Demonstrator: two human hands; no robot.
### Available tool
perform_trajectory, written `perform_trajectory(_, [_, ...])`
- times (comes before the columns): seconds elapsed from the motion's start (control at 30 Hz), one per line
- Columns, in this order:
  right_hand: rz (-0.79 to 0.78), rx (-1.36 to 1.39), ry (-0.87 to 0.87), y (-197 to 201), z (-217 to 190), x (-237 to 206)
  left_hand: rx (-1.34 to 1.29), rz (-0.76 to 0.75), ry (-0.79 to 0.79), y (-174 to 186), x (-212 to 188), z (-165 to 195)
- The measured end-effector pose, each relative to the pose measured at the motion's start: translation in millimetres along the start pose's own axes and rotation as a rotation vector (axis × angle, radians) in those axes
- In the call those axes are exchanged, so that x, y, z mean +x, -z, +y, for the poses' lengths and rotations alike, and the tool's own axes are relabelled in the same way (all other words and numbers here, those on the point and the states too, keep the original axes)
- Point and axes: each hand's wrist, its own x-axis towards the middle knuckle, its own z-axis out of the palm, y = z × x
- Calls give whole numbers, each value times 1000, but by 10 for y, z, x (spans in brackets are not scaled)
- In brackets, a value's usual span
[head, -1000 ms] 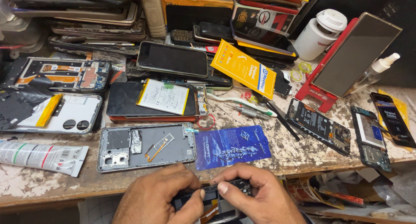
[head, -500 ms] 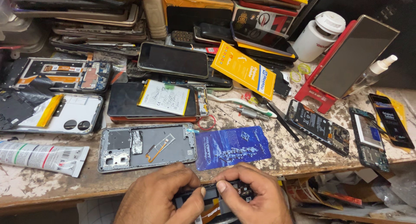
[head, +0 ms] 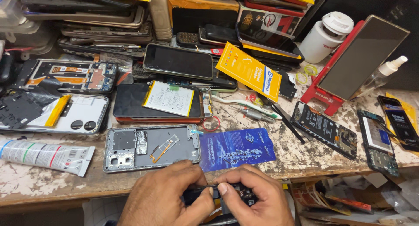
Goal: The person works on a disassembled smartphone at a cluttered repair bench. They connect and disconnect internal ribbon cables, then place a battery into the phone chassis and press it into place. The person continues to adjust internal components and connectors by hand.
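Hands barely shifted since earlier; left hand (head: 163,197) and right hand (head: 257,200) fingers gripping dark board (head: 218,194) below counter (head: 43,186); gutted frame (head: 150,147) awaits, untouched

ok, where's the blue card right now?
In the head view the blue card lies flat near the bench's front edge, just right of the grey phone frame and directly beyond the right hand.
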Motion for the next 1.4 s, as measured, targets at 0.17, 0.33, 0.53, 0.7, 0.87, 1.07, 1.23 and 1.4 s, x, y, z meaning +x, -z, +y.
perform_trajectory(0.17, [-35,22,-34,67,34,-18,-64,45,-35,-18,6,-9])
perform_trajectory(0.33, [-84,230,-253,75,97,-31,-108,-20,17,-23,35,-50])
perform_trajectory(0.53, [-92,398,-367,72,218,-46,-131,11,20,-28,8,-84])
perform_trajectory(0.7, [-59,457,-385,34,319,-86,-99,35,-1,-26,6,-75])
perform_trajectory(0.87, [-34,389,-375,-26,383,-100,-91,41,33,8,-21,-25])
perform_trajectory(1.07, [-48,363,-331,-35,406,-109,-15,-34,82,80,13,43])
perform_trajectory(1.23, [-40,375,-374,-42,405,-130,-39,-34,22,85,47,80])
perform_trajectory(1.4, [-84,401,-375,-11,407,-104,-65,-25,-2,62,38,77])
